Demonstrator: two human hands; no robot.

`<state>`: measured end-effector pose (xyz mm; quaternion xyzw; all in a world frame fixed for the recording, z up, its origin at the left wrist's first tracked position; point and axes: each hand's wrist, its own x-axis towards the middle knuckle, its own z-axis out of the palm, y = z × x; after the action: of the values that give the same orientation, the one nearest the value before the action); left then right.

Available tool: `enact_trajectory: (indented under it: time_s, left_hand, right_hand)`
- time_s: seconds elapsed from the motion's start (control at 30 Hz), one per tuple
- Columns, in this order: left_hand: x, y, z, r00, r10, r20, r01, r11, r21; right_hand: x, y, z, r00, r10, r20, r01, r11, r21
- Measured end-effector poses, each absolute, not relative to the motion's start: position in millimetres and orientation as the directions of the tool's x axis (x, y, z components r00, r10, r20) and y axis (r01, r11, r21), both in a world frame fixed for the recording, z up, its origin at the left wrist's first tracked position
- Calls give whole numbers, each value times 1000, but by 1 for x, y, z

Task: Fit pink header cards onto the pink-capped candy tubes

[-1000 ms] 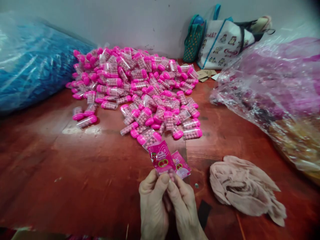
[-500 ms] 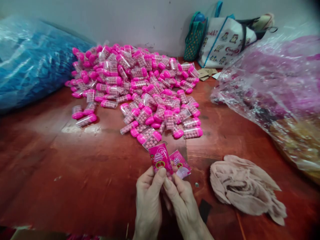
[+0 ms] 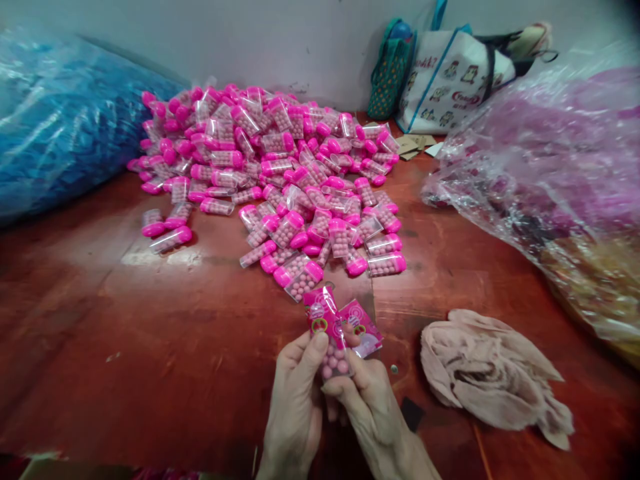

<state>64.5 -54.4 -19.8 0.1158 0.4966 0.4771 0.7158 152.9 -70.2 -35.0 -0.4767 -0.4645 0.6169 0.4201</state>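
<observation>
One ball pack (image 3: 335, 360), near side of tube heap (image 3: 280, 163): left hand (image 3: 298, 387) and right hand (image 3: 373, 397) fingers pinch it, likely for steadiness.

A pale grey wall (image 3: 250, 40) stands at the far side; before it spreads a glossy reddish-brown wooden table (image 3: 125, 373); whitish light (image 3: 160, 258) gleams on its left.

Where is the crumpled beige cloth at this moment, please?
In the head view, the cloth lies on the red-brown table, to the right of the right hand and in front of the pinkish plastic bag.
</observation>
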Motion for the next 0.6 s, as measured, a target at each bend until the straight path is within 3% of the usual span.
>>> enact_trajectory:
  time_s: [0.6]
  left_hand:
    - [71,-68,-17,179,801,-571,-565,559,607]
  right_hand:
    - [157,-74,-38,-84,970,-230,-154,-241,-958]
